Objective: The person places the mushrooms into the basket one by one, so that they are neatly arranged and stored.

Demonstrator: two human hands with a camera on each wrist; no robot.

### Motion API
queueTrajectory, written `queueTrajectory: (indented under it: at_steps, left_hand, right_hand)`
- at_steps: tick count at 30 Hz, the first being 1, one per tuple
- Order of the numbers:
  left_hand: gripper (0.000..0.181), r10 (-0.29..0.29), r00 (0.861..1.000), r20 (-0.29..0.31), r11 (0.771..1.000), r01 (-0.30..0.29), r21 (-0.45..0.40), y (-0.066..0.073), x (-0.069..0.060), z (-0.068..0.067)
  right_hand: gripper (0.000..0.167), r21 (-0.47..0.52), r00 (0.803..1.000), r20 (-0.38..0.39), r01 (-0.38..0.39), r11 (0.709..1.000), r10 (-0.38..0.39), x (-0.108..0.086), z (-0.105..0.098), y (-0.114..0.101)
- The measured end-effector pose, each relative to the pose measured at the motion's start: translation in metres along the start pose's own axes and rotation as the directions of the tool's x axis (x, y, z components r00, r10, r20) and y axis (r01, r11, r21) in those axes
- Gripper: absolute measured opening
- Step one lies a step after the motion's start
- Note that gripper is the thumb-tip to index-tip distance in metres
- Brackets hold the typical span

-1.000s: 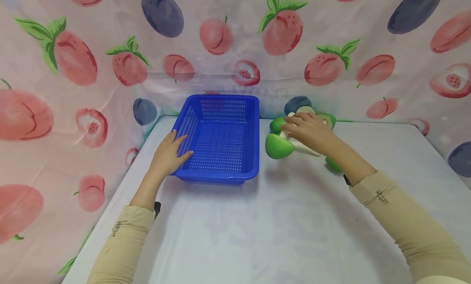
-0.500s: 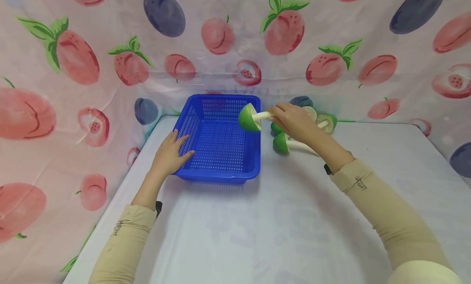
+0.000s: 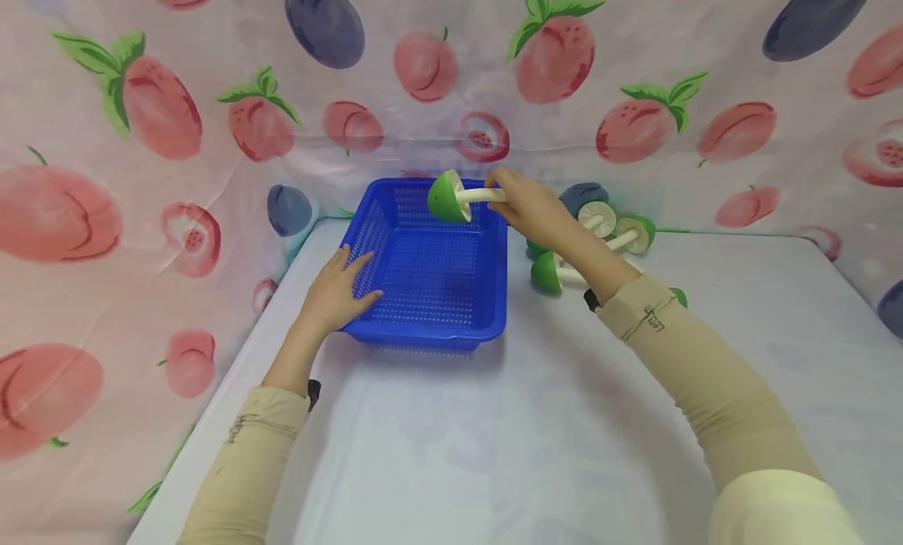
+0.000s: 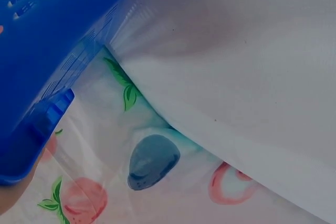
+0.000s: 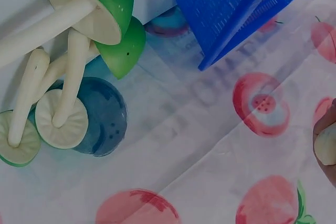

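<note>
A mushroom (image 3: 448, 198) with a green cap and white stem hangs over the far part of the blue basket (image 3: 498, 310). My right hand (image 3: 529, 208) pinches its stem end, the cap pointing left. In the right wrist view, only the stem's end (image 5: 326, 148) and a bit of the hand show at the right edge. My left hand (image 3: 333, 296) rests on the basket's left rim, fingers spread and fairly straight, thumb reaching over the inside. No mushrooms show inside the basket.
Several similar mushrooms (image 3: 546, 273) lie in a pile right of the basket, partly hidden by the right arm. Another green cap (image 3: 679, 296) peeks out beside the sleeve. A fruit-print cloth (image 3: 423, 137) hangs behind the white table (image 3: 451, 443).
My right hand has lifted a mushroom from the pile and carried it left and back over the basket. The left hand has stayed on the rim.
</note>
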State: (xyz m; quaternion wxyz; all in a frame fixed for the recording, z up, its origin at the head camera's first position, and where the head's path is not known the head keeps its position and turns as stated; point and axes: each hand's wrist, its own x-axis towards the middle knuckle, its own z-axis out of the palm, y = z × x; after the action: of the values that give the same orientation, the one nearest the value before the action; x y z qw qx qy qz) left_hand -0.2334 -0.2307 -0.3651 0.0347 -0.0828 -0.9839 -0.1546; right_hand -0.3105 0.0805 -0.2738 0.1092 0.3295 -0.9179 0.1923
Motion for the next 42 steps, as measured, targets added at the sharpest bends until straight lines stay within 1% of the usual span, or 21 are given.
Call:
queueTrajectory:
  at_steps: [4, 8, 12, 15, 20, 23, 26, 31, 35, 40, 42]
  left_hand:
    - [0.076, -0.001, 1.000, 0.014, 1.000, 0.001, -0.004, 0.001, 0.002, 0.001]
    - [0.085, -0.003, 1.000, 0.025, 1.000, 0.003, -0.007, 0.001, 0.001, 0.001]
    - [0.098, -0.028, 0.999, 0.033, 0.999, 0.029, -0.023, 0.002, 0.000, -0.001]
    - [0.102, -0.041, 0.998, 0.039, 0.999, 0.042, -0.031, 0.006, 0.000, -0.001]
    - [0.104, -0.029, 0.999, 0.037, 0.999, 0.030, -0.033, 0.013, 0.000, -0.002]
    - [0.106, -0.022, 0.999, 0.034, 0.999, 0.023, -0.042, 0.015, 0.001, -0.001]
    - [0.107, -0.019, 0.999, 0.035, 0.999, 0.021, -0.047, 0.019, 0.001, 0.002]
    - [0.108, -0.031, 0.999, 0.023, 0.998, 0.032, -0.046, 0.024, 0.001, 0.006]
    - [0.108, -0.030, 0.999, 0.027, 0.998, 0.032, -0.054, 0.032, 0.002, 0.008]
    - [0.107, -0.029, 0.999, 0.027, 0.998, 0.031, -0.052, 0.041, 0.003, 0.012]
    - [0.107, -0.031, 0.999, 0.024, 0.998, 0.032, -0.050, 0.043, 0.004, 0.013]
  right_hand:
    - [0.024, -0.007, 1.000, -0.009, -0.012, 1.000, 0.012, 0.003, 0.001, 0.001]
    - [0.024, 0.004, 1.000, 0.004, -0.028, 1.000, 0.028, 0.005, 0.001, 0.002]
    - [0.024, 0.016, 0.998, 0.020, -0.054, 0.998, 0.053, 0.008, 0.000, 0.003]
    - [0.024, 0.021, 0.998, 0.016, -0.061, 0.998, 0.061, 0.010, -0.001, 0.005]
    - [0.023, 0.015, 0.999, -0.036, -0.025, 1.000, 0.025, 0.013, -0.003, 0.008]
    - [0.023, 0.007, 0.998, -0.057, -0.019, 1.000, 0.019, 0.016, -0.003, 0.007]
    - [0.023, 0.006, 0.998, -0.063, -0.020, 1.000, 0.021, 0.021, -0.002, 0.005]
    - [0.025, 0.008, 0.998, -0.060, -0.007, 1.000, 0.008, 0.029, 0.001, -0.002]
    - [0.026, 0.021, 0.997, -0.076, -0.028, 0.999, 0.030, 0.036, 0.003, -0.005]
    - [0.028, 0.052, 0.996, -0.059, -0.071, 0.996, 0.074, 0.044, 0.009, -0.010]
    - [0.028, 0.065, 0.995, -0.063, -0.079, 0.995, 0.083, 0.048, 0.011, -0.011]
